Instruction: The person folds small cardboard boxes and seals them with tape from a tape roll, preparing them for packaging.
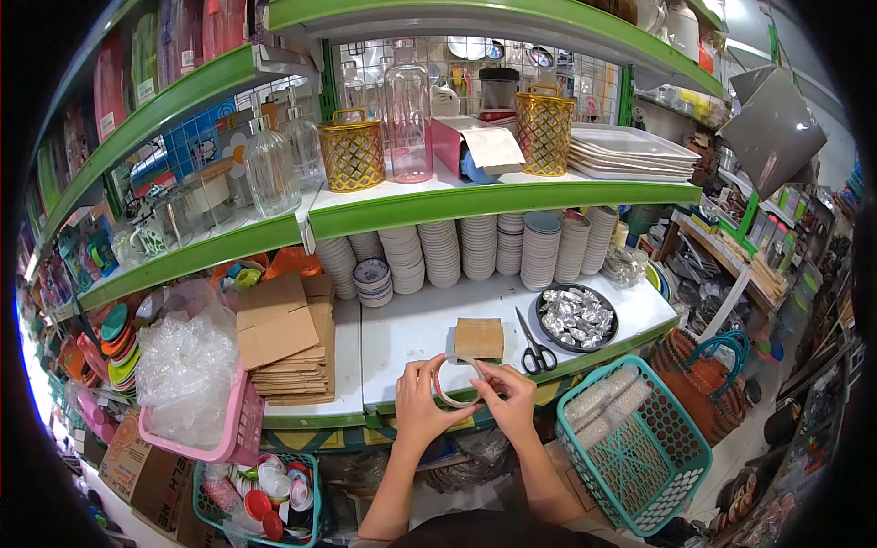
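A roll of tape point(438, 384) is held up on its edge between my two hands, in front of the lower shelf. My left hand point(418, 406) grips its left side, fingers curled over the top and thumb below. My right hand point(512, 402) pinches the roll's right side with thumb and fingers. Just beyond the roll, a small brown cardboard box point(479, 338) sits on the white shelf. Black-handled scissors point(535, 349) lie to its right, blades pointing away. Beside them stands a round dark tray point(544, 332) of crumpled silvery pieces.
Stacked bowls point(440, 251) line the shelf's back. Flattened cardboard point(290, 352) is piled at left, beside a pink basket point(239, 425) of bubble wrap. A teal basket point(690, 457) with bubble-wrapped items stands at lower right. Overhead, a green-edged shelf point(493, 196) carries glass bottles and gold containers.
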Tool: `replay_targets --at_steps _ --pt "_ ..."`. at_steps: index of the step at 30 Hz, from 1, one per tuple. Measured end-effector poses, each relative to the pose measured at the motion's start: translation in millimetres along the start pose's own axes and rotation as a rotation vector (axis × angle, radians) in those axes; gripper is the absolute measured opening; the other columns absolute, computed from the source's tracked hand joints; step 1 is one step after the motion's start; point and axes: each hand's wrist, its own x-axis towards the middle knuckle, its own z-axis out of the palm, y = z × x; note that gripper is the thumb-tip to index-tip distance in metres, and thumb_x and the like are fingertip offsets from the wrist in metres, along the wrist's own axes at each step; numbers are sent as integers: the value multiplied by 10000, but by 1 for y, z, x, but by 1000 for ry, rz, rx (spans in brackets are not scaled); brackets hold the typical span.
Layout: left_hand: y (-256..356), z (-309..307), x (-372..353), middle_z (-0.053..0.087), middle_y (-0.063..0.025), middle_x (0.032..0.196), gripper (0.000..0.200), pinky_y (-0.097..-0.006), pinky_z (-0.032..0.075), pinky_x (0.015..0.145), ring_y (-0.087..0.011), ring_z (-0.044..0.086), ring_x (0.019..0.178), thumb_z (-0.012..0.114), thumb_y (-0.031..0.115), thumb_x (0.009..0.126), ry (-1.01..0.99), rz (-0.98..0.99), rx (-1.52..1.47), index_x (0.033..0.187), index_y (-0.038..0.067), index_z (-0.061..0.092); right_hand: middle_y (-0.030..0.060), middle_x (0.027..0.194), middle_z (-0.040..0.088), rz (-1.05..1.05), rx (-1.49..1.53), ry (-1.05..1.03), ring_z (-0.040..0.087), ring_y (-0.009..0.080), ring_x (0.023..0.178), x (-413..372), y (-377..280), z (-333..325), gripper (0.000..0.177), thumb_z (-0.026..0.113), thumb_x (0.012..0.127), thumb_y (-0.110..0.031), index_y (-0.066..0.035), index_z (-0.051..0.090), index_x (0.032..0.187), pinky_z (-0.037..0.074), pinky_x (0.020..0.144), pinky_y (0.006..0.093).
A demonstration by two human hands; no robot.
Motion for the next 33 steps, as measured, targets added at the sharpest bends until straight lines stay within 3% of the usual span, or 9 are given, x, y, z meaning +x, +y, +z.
replay_targets --at_steps 7,9,33 --pt "2 1 0 480 -105 1072 936 -408 427 805 -289 526 983 894 405 467 10 5 -26 1245 91 479 37 792 617 2 -28 11 579 72 701 -1 3 -2 326 722 754 27 -7 682 1076 497 601 197" --pt "1 2 0 478 -109 1083 940 -408 427 809 -290 526 988 895 406 464 2 4 -28 1246 93 477 48 736 606 -36 -18 27 595 86 636 1 1 -1 315 736 747 -4 -27 694 1059 507 567 219" --pt "5 -2 3 476 -109 1083 873 -410 432 840 -295 521 1005 884 318 481 30 33 -55 1229 97 492 71 785 632 -81 -4 32 616 103 656 -2 -4 0 292 744 744 -13 -14 689 1031 524 579 228"
